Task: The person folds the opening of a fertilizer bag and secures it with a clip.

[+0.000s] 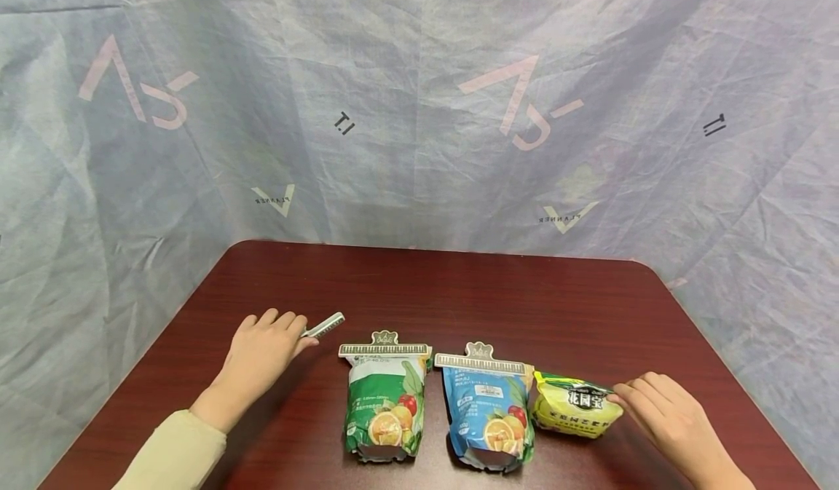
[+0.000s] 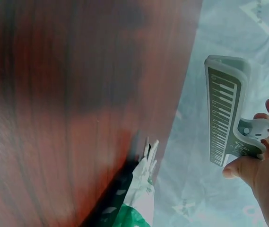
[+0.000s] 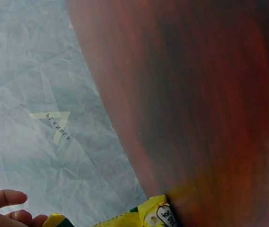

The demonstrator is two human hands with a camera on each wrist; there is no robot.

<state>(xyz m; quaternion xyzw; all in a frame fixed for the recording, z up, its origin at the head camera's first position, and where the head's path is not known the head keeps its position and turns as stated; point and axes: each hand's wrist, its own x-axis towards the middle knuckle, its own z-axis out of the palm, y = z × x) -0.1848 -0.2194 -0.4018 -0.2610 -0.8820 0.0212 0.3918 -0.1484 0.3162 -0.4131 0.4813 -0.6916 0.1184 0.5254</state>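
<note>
My left hand (image 1: 265, 344) holds a bag clip (image 2: 224, 118) printed with piano keys, its fingers and thumb at the clip's small handle, above the left part of the table. My right hand (image 1: 668, 421) pinches the right-hand corner of a yellow bag (image 1: 573, 406) with green and black print; the thumb is out of frame in the right wrist view, where some fingers (image 3: 6, 197) show beside the bag's edge. Left of it stands a blue pouch (image 1: 488, 417) with a piano-key clip (image 1: 481, 362) across its top. A green and white pouch (image 1: 385, 410) bears a similar clip (image 1: 383, 347).
The dark red wooden table (image 1: 419, 286) has rounded far corners. A crumpled grey cloth (image 1: 406, 170) with printed letters hangs behind it and along both sides. The two clipped pouches stand side by side near the table's front, between the hands.
</note>
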